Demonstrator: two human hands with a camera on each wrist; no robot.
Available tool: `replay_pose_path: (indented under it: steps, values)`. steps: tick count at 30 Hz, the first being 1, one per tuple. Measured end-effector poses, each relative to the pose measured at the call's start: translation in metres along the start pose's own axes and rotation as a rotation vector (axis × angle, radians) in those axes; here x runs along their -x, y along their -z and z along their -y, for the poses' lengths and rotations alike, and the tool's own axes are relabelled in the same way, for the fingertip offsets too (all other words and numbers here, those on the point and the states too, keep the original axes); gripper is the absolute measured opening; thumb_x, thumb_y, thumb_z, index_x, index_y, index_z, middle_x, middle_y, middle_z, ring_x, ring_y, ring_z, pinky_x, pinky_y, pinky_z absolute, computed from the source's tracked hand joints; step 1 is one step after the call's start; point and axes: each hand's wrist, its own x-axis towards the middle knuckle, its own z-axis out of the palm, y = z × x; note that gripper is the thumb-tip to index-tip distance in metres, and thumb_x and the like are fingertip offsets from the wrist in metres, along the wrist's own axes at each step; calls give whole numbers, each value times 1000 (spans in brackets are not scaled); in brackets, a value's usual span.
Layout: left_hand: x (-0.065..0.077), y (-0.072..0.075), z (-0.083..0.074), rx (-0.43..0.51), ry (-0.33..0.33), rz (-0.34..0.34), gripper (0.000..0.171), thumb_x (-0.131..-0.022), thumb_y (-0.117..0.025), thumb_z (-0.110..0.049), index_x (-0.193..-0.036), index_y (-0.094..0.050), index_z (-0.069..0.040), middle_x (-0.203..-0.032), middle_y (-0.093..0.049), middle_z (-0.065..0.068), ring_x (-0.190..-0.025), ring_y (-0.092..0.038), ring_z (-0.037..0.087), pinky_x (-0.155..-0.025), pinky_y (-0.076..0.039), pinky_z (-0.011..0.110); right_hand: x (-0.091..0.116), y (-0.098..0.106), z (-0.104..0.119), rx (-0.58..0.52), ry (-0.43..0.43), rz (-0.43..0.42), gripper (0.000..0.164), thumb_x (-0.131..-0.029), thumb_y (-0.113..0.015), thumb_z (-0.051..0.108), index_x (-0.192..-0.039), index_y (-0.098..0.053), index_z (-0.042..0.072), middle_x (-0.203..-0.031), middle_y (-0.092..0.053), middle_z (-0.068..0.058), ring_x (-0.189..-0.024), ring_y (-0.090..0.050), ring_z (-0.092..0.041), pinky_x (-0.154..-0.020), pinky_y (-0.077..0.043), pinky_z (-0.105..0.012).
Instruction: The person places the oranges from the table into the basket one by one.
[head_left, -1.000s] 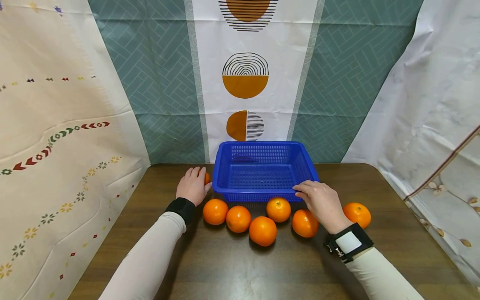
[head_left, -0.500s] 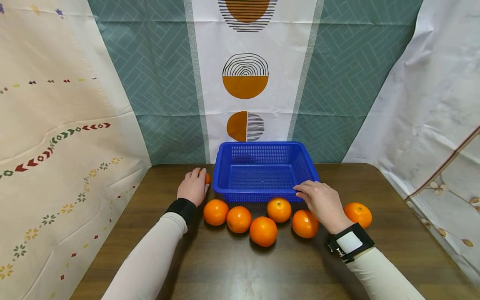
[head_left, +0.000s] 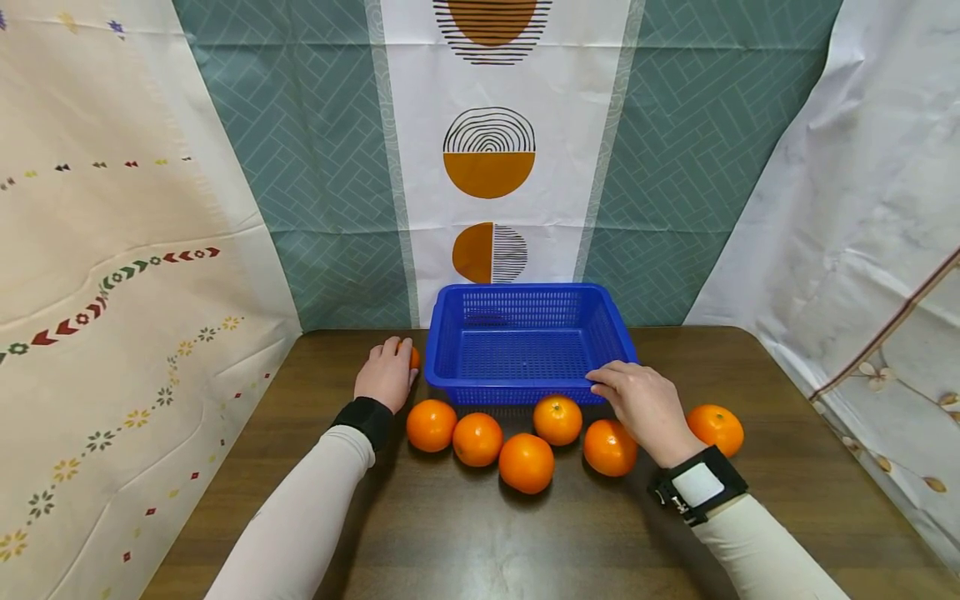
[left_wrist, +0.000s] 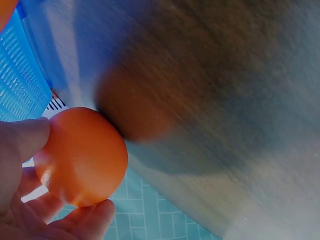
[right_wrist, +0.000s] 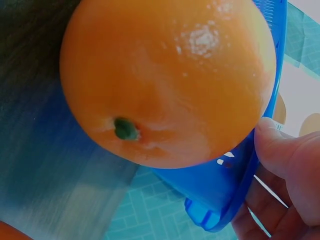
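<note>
At the basket's left side, my left hand (head_left: 384, 377) holds a small orange (left_wrist: 82, 157) on the table. The left wrist view has the thumb on one side of the fruit and fingers curled round the other. My right hand (head_left: 643, 407) pinches the near right rim of the blue plastic basket (head_left: 525, 383). In the right wrist view the thumb lies on the rim, with fingers beyond it. A large orange with a green stem (right_wrist: 170, 85) fills much of that view, in front of the basket and apart from the hand.
Several oranges stand before the basket, among them a leftmost orange (head_left: 431, 426) and a nearest orange (head_left: 527, 463). Another orange (head_left: 610, 447) sits beside the right wrist, and one more orange (head_left: 717, 430) lies right of it. A patterned cloth (head_left: 330, 208) hangs behind the wooden table (head_left: 465, 542).
My left thumb has drawn in from its spread position beside the basket toward the small orange. The right hand, the basket and the other oranges stay in place.
</note>
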Motion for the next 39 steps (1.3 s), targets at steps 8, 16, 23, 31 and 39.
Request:
replay_pose_path:
  steps: [8, 16, 23, 31, 39]
  values:
    - [1, 0, 2, 15, 0, -4, 59, -105, -79, -20, -154, -56, 3, -150, -57, 30, -132, -59, 53, -111, -53, 62, 0, -1, 0, -8, -6, 9, 20, -98, -85, 10, -118, -83, 7, -110, -81, -9, -100, -78, -35, -87, -65, -57]
    - [1, -1, 3, 45, 1, -21, 59, -102, -82, -18, -152, -58, 3, -150, -58, 30, -132, -59, 54, -111, -53, 62, 0, -1, 0, -11, -9, 9, 21, -98, -85, 10, -118, -83, 7, -110, -81, -10, -100, -78, -36, -87, -64, -57]
    - [2, -1, 3, 84, 1, -37, 59, -102, -82, -16, -152, -58, 3, -150, -58, 30, -133, -58, 54, -112, -52, 63, 1, -1, 0, -11, -7, 4, 20, -98, -85, 10, -117, -83, 7, -110, -81, -9, -99, -78, -35, -86, -65, -57]
    - [4, 7, 0, 101, 13, -41, 58, -103, -80, -16, -152, -57, 3, -151, -56, 31, -135, -56, 55, -114, -50, 63, 0, -1, -1, -7, -13, 10, 20, -98, -84, 11, -118, -83, 8, -110, -81, -9, -100, -78, -35, -87, -64, -57]
    - [8, 14, -1, 116, 7, -72, 58, -104, -79, -16, -154, -56, 3, -152, -55, 30, -138, -54, 54, -116, -49, 63, -1, 1, -1, -13, -10, 12, 20, -98, -84, 11, -118, -83, 7, -110, -81, -9, -100, -78, -35, -88, -64, -57]
